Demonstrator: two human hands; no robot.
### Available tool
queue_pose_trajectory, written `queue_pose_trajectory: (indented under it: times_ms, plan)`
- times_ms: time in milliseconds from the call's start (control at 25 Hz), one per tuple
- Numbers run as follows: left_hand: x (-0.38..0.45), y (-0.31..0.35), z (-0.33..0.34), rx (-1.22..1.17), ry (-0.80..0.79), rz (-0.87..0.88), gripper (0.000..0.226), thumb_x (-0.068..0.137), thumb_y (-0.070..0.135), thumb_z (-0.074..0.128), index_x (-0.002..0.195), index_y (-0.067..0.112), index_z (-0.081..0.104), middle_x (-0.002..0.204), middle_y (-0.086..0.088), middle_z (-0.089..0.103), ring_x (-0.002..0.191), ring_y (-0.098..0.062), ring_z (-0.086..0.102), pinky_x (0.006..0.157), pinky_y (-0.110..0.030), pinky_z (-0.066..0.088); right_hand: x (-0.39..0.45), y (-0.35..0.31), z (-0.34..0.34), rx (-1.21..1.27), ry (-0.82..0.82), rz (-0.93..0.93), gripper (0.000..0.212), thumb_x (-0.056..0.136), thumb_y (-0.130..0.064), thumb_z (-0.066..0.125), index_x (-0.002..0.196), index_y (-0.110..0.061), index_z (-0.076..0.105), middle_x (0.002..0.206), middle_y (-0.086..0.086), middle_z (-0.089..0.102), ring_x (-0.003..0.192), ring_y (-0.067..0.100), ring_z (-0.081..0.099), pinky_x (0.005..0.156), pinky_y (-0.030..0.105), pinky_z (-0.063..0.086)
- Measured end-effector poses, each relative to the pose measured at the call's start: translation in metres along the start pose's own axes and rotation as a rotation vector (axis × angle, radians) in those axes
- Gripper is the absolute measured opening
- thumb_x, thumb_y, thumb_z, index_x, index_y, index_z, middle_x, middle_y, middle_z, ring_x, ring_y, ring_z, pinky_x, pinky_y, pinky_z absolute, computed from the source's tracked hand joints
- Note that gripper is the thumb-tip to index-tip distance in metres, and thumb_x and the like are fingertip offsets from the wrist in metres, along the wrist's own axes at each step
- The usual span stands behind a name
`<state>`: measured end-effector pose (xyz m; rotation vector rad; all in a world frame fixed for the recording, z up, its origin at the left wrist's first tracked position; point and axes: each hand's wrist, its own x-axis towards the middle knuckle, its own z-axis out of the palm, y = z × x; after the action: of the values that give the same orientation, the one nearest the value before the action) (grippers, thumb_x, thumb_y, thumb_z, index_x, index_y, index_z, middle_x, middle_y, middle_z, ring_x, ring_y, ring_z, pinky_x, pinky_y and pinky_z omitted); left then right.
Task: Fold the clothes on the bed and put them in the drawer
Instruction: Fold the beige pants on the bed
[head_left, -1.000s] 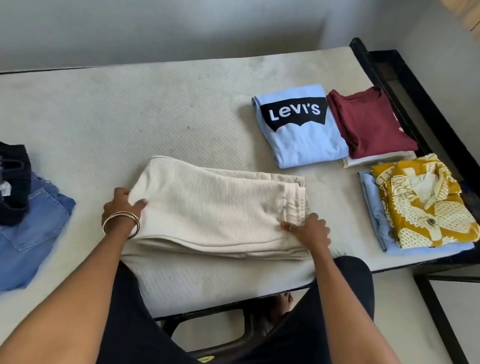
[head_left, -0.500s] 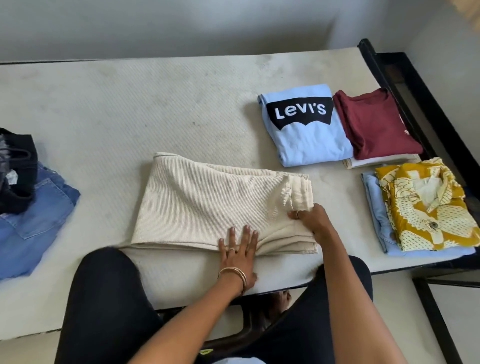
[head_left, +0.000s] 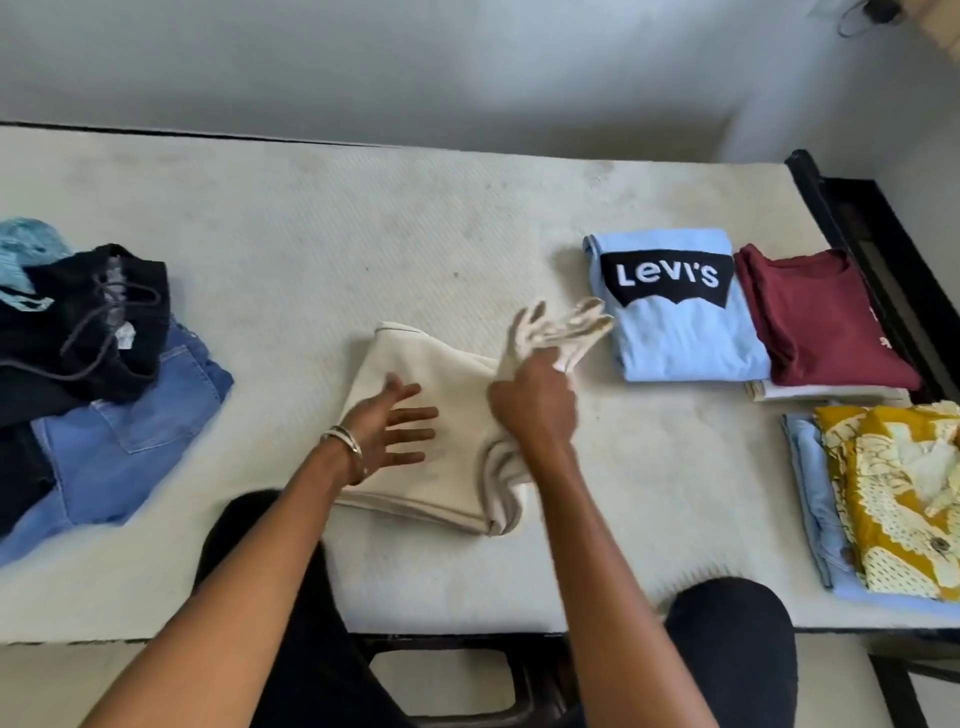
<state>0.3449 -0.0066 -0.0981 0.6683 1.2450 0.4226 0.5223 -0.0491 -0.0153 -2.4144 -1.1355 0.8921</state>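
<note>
— Those cream trousers (head_left: 447, 415) at the centre of the frame, how do they handle, do you think?

— Soft and limp, I'd say, a ribbed knit with some bulk but little weight. See the end the right hand (head_left: 535, 402) has lifted: it droops and flaps. The fingers are curled round that bunched end, gripping it above the folded part.

— And the left hand (head_left: 392, 431)?

— Flat on the cloth, fingers straight and spread, pressing the lower layers to the bed (head_left: 311, 218). Sensible, since a knit like that slides on itself. I'd take it at the outer edge and keep the crease pinned.

— Any drawer about?

— None that I can see from here. Nothing here holds anything; the folded things just lie on the mattress. At the right of the frame: a light blue Levi's shirt (head_left: 680, 322), a maroon top (head_left: 815, 322) just beside it, a yellow patterned shirt (head_left: 898, 493) stacked on something pale blue.

— And at the left?

— Unfolded still: a dark garment (head_left: 78, 322) heaped on blue jeans (head_left: 130, 441).
</note>
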Motion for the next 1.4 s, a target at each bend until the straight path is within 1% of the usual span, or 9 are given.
queue_pose_trajectory:
  times_ms: [200, 400, 520, 680, 760, 880, 1160, 1280, 1400]
  plan:
    - [0.010, -0.016, -0.085, -0.071, 0.101, -0.193, 0.076, 0.079, 0.081, 0.041, 0.098, 0.015, 0.073, 0.095, -0.016, 0.073, 0.089, -0.034, 0.069, 0.076, -0.046, 0.057, -0.029, -0.034, 0.116, 0.113, -0.524, -0.341, 0.076, 0.091, -0.047, 0.062, 0.152, -0.018, 0.026, 0.151, 0.011, 0.041, 0.137, 0.030, 0.040, 0.111, 0.048, 0.035]
    - [0.022, -0.036, -0.092, 0.090, 0.257, 0.165, 0.043, 0.074, 0.000, 0.077, 0.113, 0.011, 0.063, 0.102, -0.006, 0.069, 0.095, -0.028, 0.065, 0.079, -0.039, 0.055, 0.001, 0.068, 0.139, 0.155, -0.049, -0.086, 0.031, 0.093, -0.024, 0.062, 0.123, -0.014, 0.061, 0.118, 0.013, 0.062, 0.113, 0.031, 0.058, 0.092, 0.043, 0.047]
    - [0.027, -0.040, -0.101, 0.061, 0.234, 0.209, 0.050, 0.067, 0.017, 0.078, 0.114, 0.021, 0.062, 0.111, -0.005, 0.068, 0.101, -0.024, 0.064, 0.081, -0.031, 0.051, 0.019, 0.088, 0.123, 0.182, 0.067, -0.037, 0.036, 0.094, -0.025, 0.062, 0.126, -0.010, 0.057, 0.121, 0.017, 0.058, 0.114, 0.033, 0.055, 0.095, 0.046, 0.046]
    - [0.041, -0.041, -0.105, 0.715, 0.652, 0.105, 0.058, 0.087, 0.049, 0.057, 0.136, 0.019, 0.051, 0.134, -0.016, 0.051, 0.122, -0.036, 0.047, 0.103, -0.042, 0.038, 0.055, 0.085, 0.120, 0.332, -0.094, 0.157, 0.073, 0.087, -0.047, 0.069, 0.142, -0.010, 0.039, 0.132, 0.014, 0.056, 0.122, 0.032, 0.054, 0.104, 0.047, 0.044]
    - [0.042, -0.039, -0.102, 0.884, 0.507, 0.026, 0.089, 0.080, 0.067, 0.057, 0.150, 0.019, 0.028, 0.144, -0.018, 0.036, 0.132, -0.039, 0.035, 0.110, -0.049, 0.031, 0.070, 0.082, 0.125, 0.535, -0.175, 0.281, 0.079, 0.074, -0.051, 0.079, 0.133, -0.010, 0.047, 0.127, 0.007, 0.060, 0.113, 0.027, 0.060, 0.093, 0.046, 0.052]
    - [0.052, -0.042, -0.102, 0.854, 0.348, -0.040, 0.102, 0.077, 0.061, 0.068, 0.151, 0.015, 0.015, 0.144, -0.017, 0.038, 0.128, -0.037, 0.044, 0.104, -0.048, 0.040, 0.070, 0.082, 0.134, 0.757, -0.282, 0.351, 0.057, 0.069, -0.035, 0.087, 0.111, -0.005, 0.065, 0.110, 0.011, 0.072, 0.095, 0.027, 0.070, 0.079, 0.042, 0.059]
    - [0.047, -0.031, -0.115, 0.631, 0.379, 0.139, 0.059, 0.082, 0.061, 0.062, 0.126, 0.022, 0.052, 0.114, 0.000, 0.063, 0.104, -0.026, 0.061, 0.086, -0.033, 0.046, 0.047, 0.075, 0.123, 0.977, -0.323, 0.180, 0.022, 0.087, -0.009, 0.070, 0.109, -0.009, 0.068, 0.107, 0.008, 0.074, 0.096, 0.025, 0.071, 0.081, 0.041, 0.059]
    - [0.050, -0.010, -0.112, 0.992, 0.436, 0.161, 0.073, 0.075, 0.076, 0.052, 0.134, 0.035, 0.041, 0.119, -0.002, 0.058, 0.114, -0.030, 0.054, 0.099, -0.045, 0.036, 0.032, 0.091, 0.124, 0.695, -0.310, 0.308, 0.028, 0.086, -0.023, 0.075, 0.104, -0.003, 0.067, 0.096, 0.012, 0.073, 0.089, 0.031, 0.072, 0.069, 0.044, 0.061]
    - [0.044, -0.002, -0.095, 0.919, 0.819, -0.001, 0.071, 0.085, 0.064, 0.052, 0.144, 0.029, 0.032, 0.139, -0.017, 0.036, 0.129, -0.038, 0.033, 0.105, -0.053, 0.026, 0.048, 0.102, 0.110, 0.189, 0.127, 0.219, 0.047, 0.089, -0.034, 0.070, 0.111, 0.005, 0.059, 0.104, 0.022, 0.066, 0.103, 0.041, 0.063, 0.089, 0.048, 0.051]
